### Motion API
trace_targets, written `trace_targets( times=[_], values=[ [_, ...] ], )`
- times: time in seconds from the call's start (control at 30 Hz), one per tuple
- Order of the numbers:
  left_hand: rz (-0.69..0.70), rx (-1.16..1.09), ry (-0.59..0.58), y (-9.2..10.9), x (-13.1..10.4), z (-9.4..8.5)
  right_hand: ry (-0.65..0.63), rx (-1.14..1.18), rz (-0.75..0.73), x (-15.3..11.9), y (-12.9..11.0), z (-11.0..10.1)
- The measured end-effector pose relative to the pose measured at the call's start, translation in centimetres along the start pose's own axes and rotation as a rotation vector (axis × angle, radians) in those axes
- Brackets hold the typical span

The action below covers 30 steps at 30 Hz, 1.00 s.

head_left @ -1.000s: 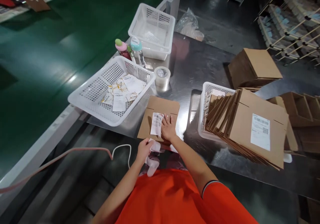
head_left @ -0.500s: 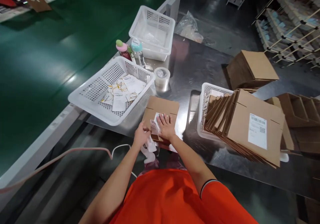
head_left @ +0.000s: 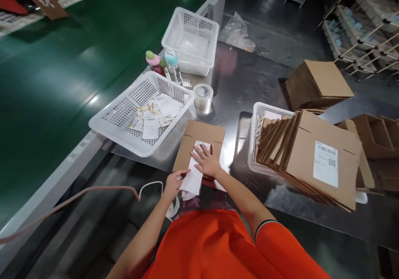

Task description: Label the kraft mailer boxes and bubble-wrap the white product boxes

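Observation:
A flat cardboard piece (head_left: 183, 152) lies at the table's front edge. On it is a white printed label (head_left: 197, 150), partly covered by my right hand (head_left: 208, 162), which presses down with its fingers spread. My left hand (head_left: 173, 184) is closed on a white paper strip (head_left: 191, 181) that runs from the label down past the cardboard's near edge. To the right, a pile of cardboard (head_left: 321, 146) with a label on top leans in a white basket (head_left: 252, 146).
At the left a white basket (head_left: 116, 139) holds printed papers. Behind it stand two bottles (head_left: 173, 65), a tape roll (head_left: 203, 98) and stacked white baskets (head_left: 190, 42). More cardboard (head_left: 327, 79) sits at the back right. A green surface (head_left: 62, 71) borders the table.
My left hand has moved slightly down and left, and the paper strip now hangs straighter and flatter. My right hand's fingers are spread wider on the label.

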<state>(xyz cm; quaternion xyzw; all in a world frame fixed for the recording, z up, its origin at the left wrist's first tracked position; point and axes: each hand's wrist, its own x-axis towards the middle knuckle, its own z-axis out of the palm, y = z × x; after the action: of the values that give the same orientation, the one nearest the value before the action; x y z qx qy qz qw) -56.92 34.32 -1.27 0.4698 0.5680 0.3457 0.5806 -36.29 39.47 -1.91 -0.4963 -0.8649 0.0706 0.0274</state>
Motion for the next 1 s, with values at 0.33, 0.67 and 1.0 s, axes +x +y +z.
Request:
trace_targets(
  times=[0.33,0.67,1.0],
  values=[
    [0.219,0.394,-0.055,0.0,0.0,-0.6,-0.005,-0.014,-0.018,1.3,0.6,-0.3],
    [0.162,0.116,-0.164,-0.7,2.1,-0.2,-0.048,-0.008,-0.006,1.3,0.4,-0.5],
    [0.187,0.327,-0.173,-0.7,-0.1,-1.9,-0.045,-0.004,-0.016,1.5,0.4,-0.5]
  ],
)
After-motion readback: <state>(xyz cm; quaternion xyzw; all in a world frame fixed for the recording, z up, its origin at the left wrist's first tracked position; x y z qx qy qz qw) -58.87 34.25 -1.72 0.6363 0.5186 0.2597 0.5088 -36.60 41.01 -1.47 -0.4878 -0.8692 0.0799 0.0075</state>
